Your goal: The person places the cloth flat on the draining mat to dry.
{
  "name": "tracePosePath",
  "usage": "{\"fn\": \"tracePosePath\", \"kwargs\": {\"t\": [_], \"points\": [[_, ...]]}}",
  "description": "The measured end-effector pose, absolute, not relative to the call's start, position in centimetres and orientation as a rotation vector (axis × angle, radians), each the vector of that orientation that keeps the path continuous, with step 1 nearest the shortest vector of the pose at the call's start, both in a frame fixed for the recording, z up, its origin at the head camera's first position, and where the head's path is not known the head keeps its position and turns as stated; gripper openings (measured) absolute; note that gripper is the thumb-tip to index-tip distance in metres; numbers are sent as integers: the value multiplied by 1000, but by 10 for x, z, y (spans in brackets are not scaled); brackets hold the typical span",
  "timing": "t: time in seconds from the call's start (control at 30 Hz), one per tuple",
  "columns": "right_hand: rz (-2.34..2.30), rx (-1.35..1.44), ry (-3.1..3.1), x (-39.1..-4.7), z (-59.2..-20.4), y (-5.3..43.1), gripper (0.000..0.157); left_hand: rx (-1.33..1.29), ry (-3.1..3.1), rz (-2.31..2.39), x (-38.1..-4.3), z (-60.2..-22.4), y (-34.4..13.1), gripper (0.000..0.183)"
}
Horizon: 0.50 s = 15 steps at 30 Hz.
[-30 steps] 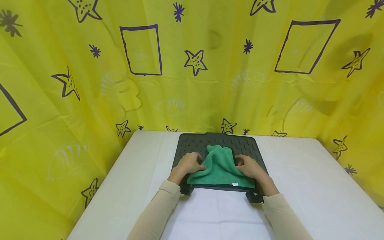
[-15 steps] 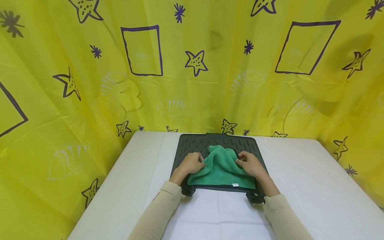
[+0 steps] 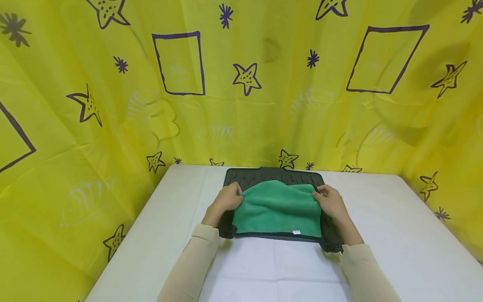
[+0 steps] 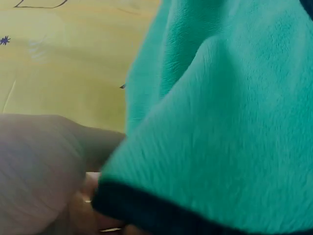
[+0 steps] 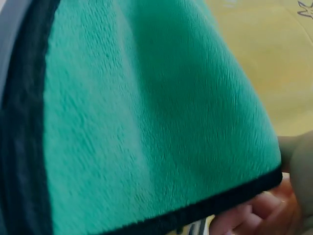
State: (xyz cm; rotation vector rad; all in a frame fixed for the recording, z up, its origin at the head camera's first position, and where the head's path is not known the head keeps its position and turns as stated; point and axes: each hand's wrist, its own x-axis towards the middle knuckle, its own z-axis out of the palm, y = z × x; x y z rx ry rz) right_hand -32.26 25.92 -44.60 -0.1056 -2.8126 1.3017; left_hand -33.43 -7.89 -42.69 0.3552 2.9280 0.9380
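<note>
A green cloth [image 3: 279,209] with dark edging and a small white tag lies over a dark ridged mat [image 3: 250,176]. Its far side is lifted between both hands. My left hand [image 3: 225,199] pinches the far left corner; the left wrist view shows thumb and fingers at the cloth's dark edge [image 4: 142,208]. At the far right corner, my right hand [image 3: 332,203] pinches the cloth between thumb and fingers, which also shows in the right wrist view with the dark border [image 5: 205,205]. The near edge of the cloth rests along the mat's front.
The mat lies on a white-covered table [image 3: 260,268], near its back edge. A yellow curtain [image 3: 264,117] with purple stars and squares hangs behind and at the sides. A black wrist device [image 3: 331,244] sits under the right wrist, another [image 3: 227,230] under the left.
Both hands have moved apart and slightly away from the body, each with a corner of the cloth. The bunched far part has spread out wide and nearly flat.
</note>
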Motion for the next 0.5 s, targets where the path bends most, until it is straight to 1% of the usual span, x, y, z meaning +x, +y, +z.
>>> {"fn": "tracePosePath", "kwargs": {"t": [0.1, 0.23, 0.33, 0.4, 0.5], "points": [[1283, -32, -2933, -321, -446, 263, 40, 368, 2854, 887, -333, -427, -80, 11], [1277, 113, -3038, -319, -446, 267, 33, 411, 2782, 925, -335, -431, -78, 32], [1299, 130, -3053, -319, -447, 268, 27, 415, 2808, 987, -337, -436, -75, 44], [1298, 120, -3047, -320, -447, 268, 28, 408, 2848, 997, -338, -439, -74, 40], [1283, 74, -3027, -321, -449, 267, 35, 396, 2903, 976, -338, -442, -70, 23]]}}
